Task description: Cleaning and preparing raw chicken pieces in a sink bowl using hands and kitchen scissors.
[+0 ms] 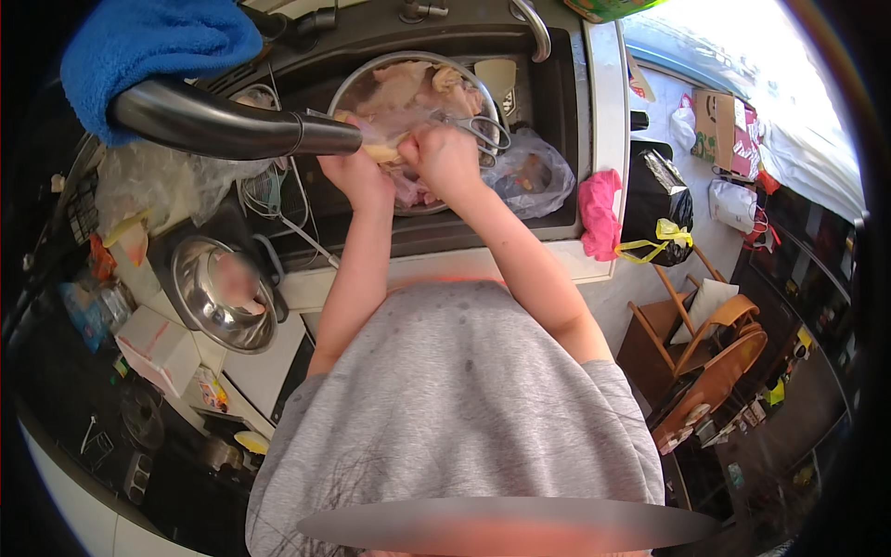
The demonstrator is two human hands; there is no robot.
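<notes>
A large round metal basin [339, 82] stands in the dark sink, holding pieces of raw poultry [393, 87] in water. Over its near side, my left hand [356, 170] and my right hand [442, 157] grip a yellowish piece of raw poultry [381, 152] between them. The faucet spout partly hides my left fingers. Scissors [493, 139] with grey handles lie at the basin's right rim, just beside my right hand. Left of the sink, a steel bowl [198, 296] holds a blurred pinkish piece that looks like raw meat.
The dark faucet [237, 125], draped with a blue cloth [156, 56], reaches over the sink from the left. A clear plastic bag [532, 174] with scraps lies right of the basin. A pink cloth [600, 212] hangs on the counter edge, near a black bag [658, 202].
</notes>
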